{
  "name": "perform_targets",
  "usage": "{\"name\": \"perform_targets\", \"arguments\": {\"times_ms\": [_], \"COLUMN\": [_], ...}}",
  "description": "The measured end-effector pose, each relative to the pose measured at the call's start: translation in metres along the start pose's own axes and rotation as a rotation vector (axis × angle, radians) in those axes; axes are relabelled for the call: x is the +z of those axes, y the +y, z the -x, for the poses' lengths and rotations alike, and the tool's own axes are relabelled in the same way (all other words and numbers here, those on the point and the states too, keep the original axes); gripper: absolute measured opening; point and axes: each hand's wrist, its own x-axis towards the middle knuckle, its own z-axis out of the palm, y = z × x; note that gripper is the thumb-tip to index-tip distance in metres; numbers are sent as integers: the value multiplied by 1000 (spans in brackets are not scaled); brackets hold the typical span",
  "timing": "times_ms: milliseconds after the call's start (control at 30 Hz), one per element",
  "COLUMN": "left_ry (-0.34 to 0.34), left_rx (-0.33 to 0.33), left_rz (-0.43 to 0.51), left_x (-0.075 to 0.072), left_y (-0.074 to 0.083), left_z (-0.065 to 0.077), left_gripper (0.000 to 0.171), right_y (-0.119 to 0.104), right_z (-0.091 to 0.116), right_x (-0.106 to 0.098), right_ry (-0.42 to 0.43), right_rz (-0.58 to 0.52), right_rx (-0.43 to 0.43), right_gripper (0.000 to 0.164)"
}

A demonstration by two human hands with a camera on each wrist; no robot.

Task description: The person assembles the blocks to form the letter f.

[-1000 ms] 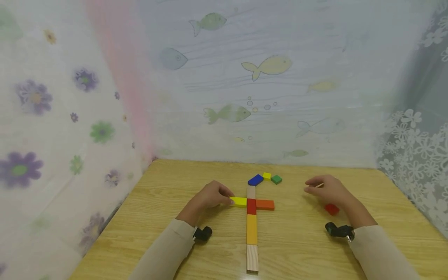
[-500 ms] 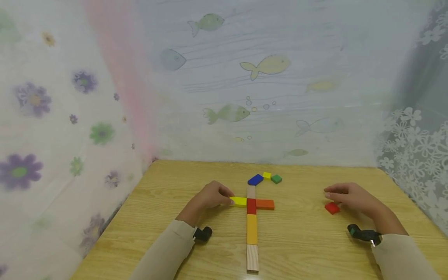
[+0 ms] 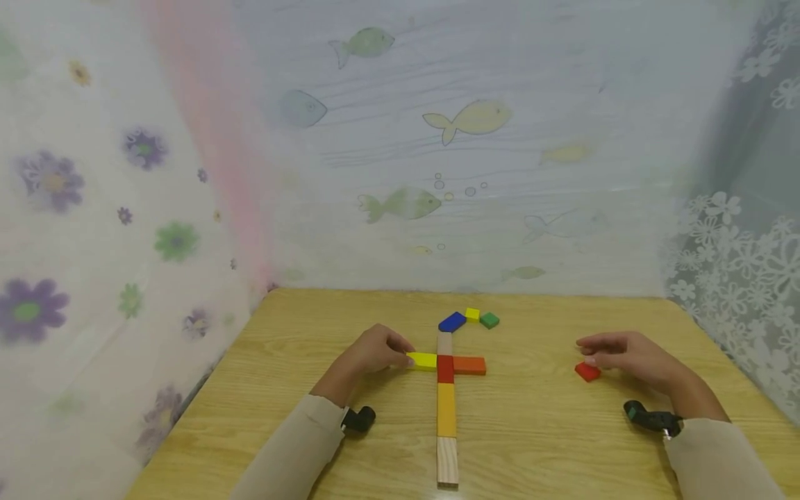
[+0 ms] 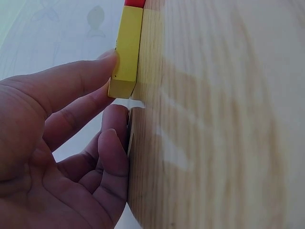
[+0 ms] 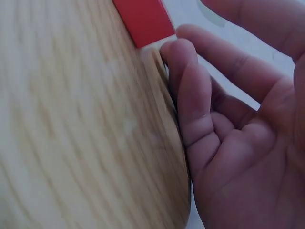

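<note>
My left hand (image 3: 375,347) pinches the outer end of a flat yellow block (image 3: 421,361) between thumb and finger; in the left wrist view its thumb lies on the side of the yellow block (image 4: 127,47). That block butts against a dark red block (image 3: 445,369) in a cross-shaped row on the table. My right hand (image 3: 631,354) hovers low at a loose red block (image 3: 586,373), thumb overlapping its far corner. In the right wrist view, the fingertips are right at the edge of the red block (image 5: 145,21) and the lower fingers are curled beside the table.
An orange block (image 3: 469,365) forms the cross's right arm. Amber (image 3: 446,410) and plain wood (image 3: 447,461) blocks run toward the front. Behind lie a small wood block (image 3: 444,342), a blue one (image 3: 453,321), a yellow cube (image 3: 472,314) and a green block (image 3: 489,320). Printed curtains surround the table.
My right hand has moved right and down from beyond the loose red block to its edge, the thumb now over it. My left hand keeps its pinch on the yellow block.
</note>
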Motion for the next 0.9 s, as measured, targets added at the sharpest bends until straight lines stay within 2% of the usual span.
{"name": "perform_targets", "arguments": {"times_ms": [200, 433, 900], "left_ry": [-9, -6, -7], "left_rx": [16, 7, 10], "left_rz": [8, 0, -5], "left_x": [1, 0, -1], "left_y": [0, 1, -1], "left_z": [0, 1, 0], "left_gripper": [19, 20, 20], "right_y": [5, 1, 3], "right_z": [2, 3, 2], "right_x": [0, -1, -1], "right_ry": [-27, -90, -110], "right_rz": [-28, -23, -34], "right_rx": [-49, -87, -44], "right_gripper": [54, 58, 54]}}
